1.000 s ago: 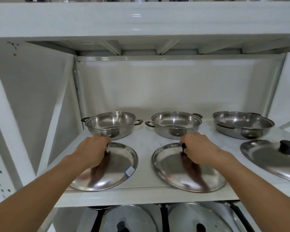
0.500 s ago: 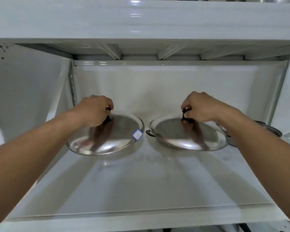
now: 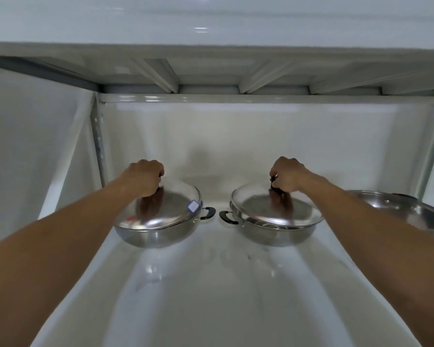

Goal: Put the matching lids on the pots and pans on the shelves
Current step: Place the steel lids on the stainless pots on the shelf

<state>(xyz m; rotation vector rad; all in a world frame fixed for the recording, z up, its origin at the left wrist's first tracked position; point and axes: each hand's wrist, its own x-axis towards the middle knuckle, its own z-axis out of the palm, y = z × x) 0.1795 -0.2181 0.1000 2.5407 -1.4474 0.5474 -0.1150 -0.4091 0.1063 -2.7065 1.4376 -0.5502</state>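
Observation:
Two steel pots with black side handles stand at the back of the white shelf [image 3: 211,296]. The left pot [image 3: 156,236] carries a steel lid [image 3: 171,209] with a small white sticker; my left hand [image 3: 145,177] grips its knob, which is hidden under my fingers. On the right pot [image 3: 273,234] sits a second steel lid [image 3: 273,209], and my right hand [image 3: 287,176] is closed on its black knob. Both lids rest on or just at their pots' rims.
A third, uncovered steel pan [image 3: 396,211] stands at the far right, partly behind my right forearm. The shelf above [image 3: 211,71] hangs low over the pots. White side panels and uprights close in left and right.
Both hands lifted the lids from the shelf's front, carried them back and lowered them onto the two pots. The view moved closer into the shelf.

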